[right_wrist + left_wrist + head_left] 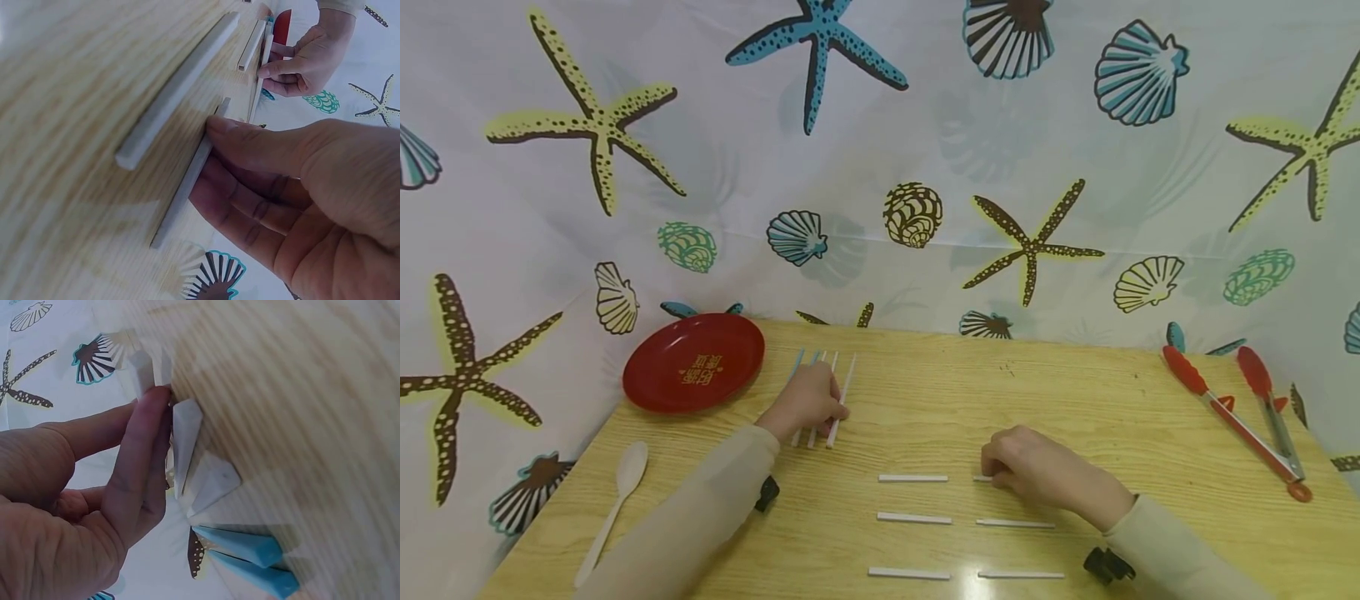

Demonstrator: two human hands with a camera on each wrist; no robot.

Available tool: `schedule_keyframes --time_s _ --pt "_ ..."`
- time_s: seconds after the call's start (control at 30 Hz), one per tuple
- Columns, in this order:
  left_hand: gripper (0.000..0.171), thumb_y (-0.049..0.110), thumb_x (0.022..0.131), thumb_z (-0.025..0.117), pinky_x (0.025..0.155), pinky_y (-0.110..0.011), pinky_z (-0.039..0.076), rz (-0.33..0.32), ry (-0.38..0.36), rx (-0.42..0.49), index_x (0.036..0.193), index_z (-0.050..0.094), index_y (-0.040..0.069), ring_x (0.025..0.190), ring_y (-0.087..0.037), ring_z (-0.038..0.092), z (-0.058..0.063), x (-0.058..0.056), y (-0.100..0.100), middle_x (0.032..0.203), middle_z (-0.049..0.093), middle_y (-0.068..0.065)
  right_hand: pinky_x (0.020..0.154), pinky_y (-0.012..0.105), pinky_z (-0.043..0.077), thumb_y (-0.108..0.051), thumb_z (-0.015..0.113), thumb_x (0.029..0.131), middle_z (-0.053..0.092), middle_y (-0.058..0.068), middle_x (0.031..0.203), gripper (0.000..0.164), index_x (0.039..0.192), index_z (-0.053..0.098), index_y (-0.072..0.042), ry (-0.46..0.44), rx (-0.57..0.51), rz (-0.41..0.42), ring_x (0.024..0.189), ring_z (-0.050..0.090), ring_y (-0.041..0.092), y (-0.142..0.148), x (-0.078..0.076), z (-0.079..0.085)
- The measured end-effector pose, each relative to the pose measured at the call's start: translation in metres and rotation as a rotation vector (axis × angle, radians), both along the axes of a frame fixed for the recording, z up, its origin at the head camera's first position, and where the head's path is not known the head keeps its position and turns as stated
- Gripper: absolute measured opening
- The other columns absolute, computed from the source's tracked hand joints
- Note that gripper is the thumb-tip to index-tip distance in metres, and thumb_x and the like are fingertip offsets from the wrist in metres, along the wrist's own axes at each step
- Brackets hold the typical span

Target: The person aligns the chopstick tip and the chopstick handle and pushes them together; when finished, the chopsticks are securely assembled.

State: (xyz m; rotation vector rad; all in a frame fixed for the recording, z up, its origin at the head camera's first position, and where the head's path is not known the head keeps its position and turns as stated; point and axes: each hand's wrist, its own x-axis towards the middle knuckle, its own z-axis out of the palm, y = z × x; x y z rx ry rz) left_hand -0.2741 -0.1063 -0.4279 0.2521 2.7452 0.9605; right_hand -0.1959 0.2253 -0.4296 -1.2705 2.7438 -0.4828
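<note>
My left hand [808,400] pinches a white chopstick [141,372] between thumb and fingers, low over the table. Beside that hand lie two more white chopsticks [187,434] and a pair of blue-ended chopsticks [253,547], roughly parallel; the hand partly covers them in the head view. Toward the table's middle right, my right hand [1037,467] pinches a short, pale stick [187,181], its thumb and fingertips at the stick's side, close to the tabletop. A similar stick [178,94] lies next to it in the right wrist view.
Several short white sticks [913,518] lie in two columns near the front. A red plate [658,367] sits at the back left, with a pale spoon [606,521] in front of it. Red-tipped tongs [1247,429] lie spread at the right. A patterned cloth [887,275] hangs behind the table.
</note>
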Motion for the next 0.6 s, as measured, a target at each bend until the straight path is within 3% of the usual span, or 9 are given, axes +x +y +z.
schedule_keyframes --time_s 0.17,0.6 --pt "0.021 -0.004 0.081 0.076 0.044 -0.025 0.053 -0.012 0.05 -0.046 0.064 0.065 -0.002 0.045 -0.02 0.065 0.0019 0.0007 0.0026 0.053 0.062 -0.009 0.064 0.024 0.051 0.001 0.078 0.082 0.062 -0.007 0.079 0.018 0.08 0.068 -0.014 0.015 -0.012 0.006 0.07 0.053 0.002 0.0004 0.0 -0.0004" --pt "0.023 -0.003 0.081 0.076 0.043 -0.025 0.052 -0.001 0.049 -0.104 0.063 0.063 -0.002 0.045 -0.022 0.065 0.0042 -0.0003 0.0007 0.052 0.062 -0.01 0.065 0.026 0.051 0.001 0.078 0.082 0.062 -0.007 0.078 0.019 0.079 0.067 -0.013 0.018 -0.008 0.006 0.07 0.056 0.005 0.0009 0.0001 0.0015"
